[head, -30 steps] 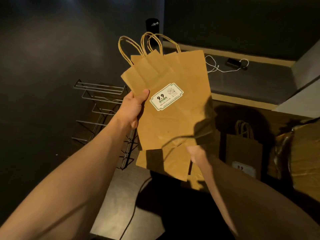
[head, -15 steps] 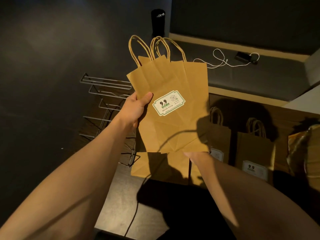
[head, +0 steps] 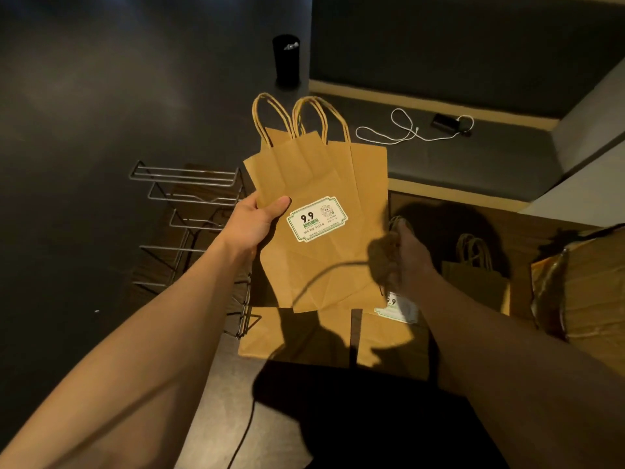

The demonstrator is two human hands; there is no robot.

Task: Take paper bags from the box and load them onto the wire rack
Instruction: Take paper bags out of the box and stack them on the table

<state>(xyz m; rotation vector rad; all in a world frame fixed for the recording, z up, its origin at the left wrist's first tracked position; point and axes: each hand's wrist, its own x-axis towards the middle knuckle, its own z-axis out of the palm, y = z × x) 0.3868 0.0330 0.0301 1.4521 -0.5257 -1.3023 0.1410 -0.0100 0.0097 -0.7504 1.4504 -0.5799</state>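
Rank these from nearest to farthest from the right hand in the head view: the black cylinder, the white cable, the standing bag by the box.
From the right hand:
1. Standing bag, just to its right on the wooden surface.
2. White cable, beyond it on the dark bench.
3. Black cylinder, farthest, up and left on the floor.

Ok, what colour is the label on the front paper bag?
The label is white with a green border and dark print, seen in the head view.

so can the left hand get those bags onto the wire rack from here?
Probably yes. The left hand grips the fanned bags just right of the wire rack, and nothing visible lies between them.
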